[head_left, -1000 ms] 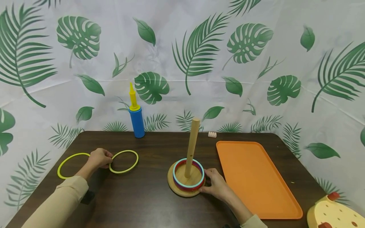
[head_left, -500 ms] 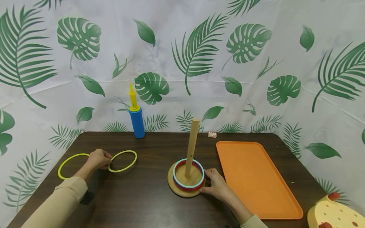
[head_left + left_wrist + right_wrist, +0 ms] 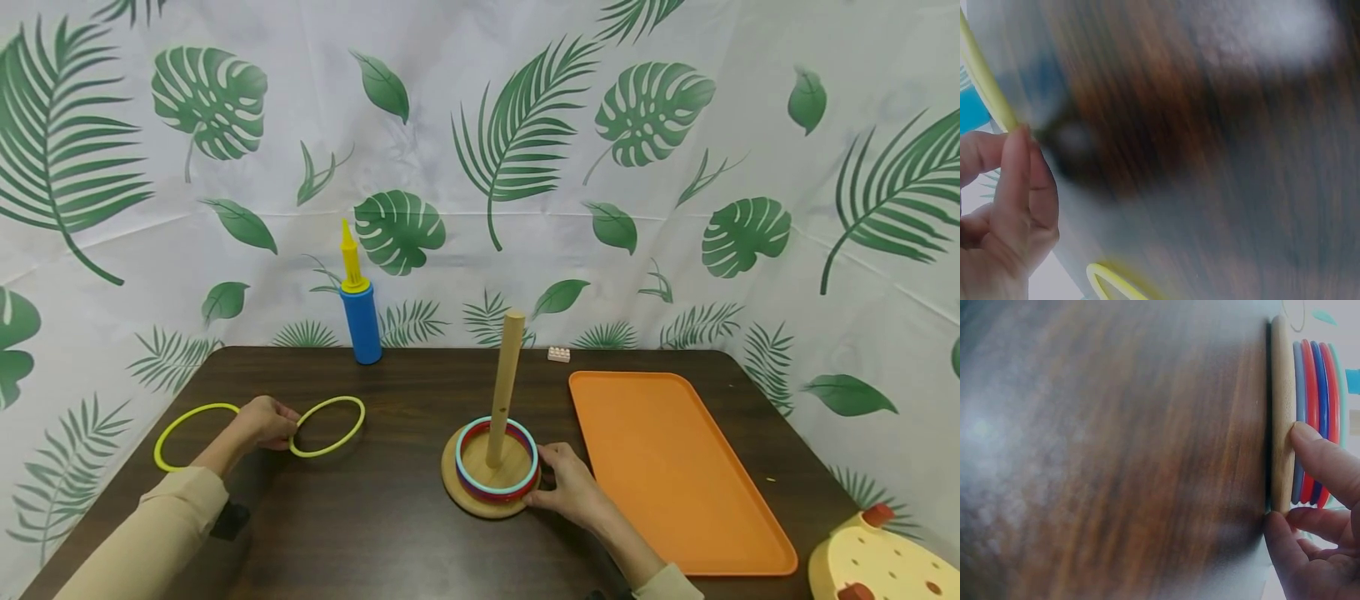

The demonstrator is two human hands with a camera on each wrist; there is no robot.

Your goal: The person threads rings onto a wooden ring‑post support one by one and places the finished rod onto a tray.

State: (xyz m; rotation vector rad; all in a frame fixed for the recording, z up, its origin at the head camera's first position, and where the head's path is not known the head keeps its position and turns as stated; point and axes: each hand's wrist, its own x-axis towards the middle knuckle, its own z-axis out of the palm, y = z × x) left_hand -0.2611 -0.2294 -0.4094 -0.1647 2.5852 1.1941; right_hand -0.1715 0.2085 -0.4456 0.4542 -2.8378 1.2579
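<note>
A white backdrop printed with green leaves wraps round the dark wooden bench (image 3: 390, 517) I am looking down on. My left hand (image 3: 264, 422) sits at the left of the bench with its fingers (image 3: 1019, 181) curled and pinching the near rim of a yellow ring (image 3: 327, 426); the left wrist view shows the thin yellow band caught between fingertip and thumb. That ring lies flat, or close to it, on the bench, and just to the left of the hand lies a second yellow ring (image 3: 183, 432), its right side hidden behind my knuckles, so I cannot tell if the two rings touch. My right hand (image 3: 567, 487) is at the right edge of the round wooden base (image 3: 468, 493), fingers bent round it; in the right wrist view one fingertip (image 3: 1319, 453) presses on the rim of the base and against the stacked rings, with the thumb lower at the base's underside edge. An upright wooden peg (image 3: 504, 387) rises from the middle of the base, tilted slightly right at the top, and the stacked rings (image 3: 497, 486) sit around its foot, light blue on top with red and blue under it. Right of that hand lies a flat orange tray (image 3: 675, 475). At the back edge stand a blue and yellow hand pump (image 3: 359, 307) and a small pale toy brick (image 3: 558, 354). A cream-yellow toy with red knobs (image 3: 877, 558) shows in the near right corner.
</note>
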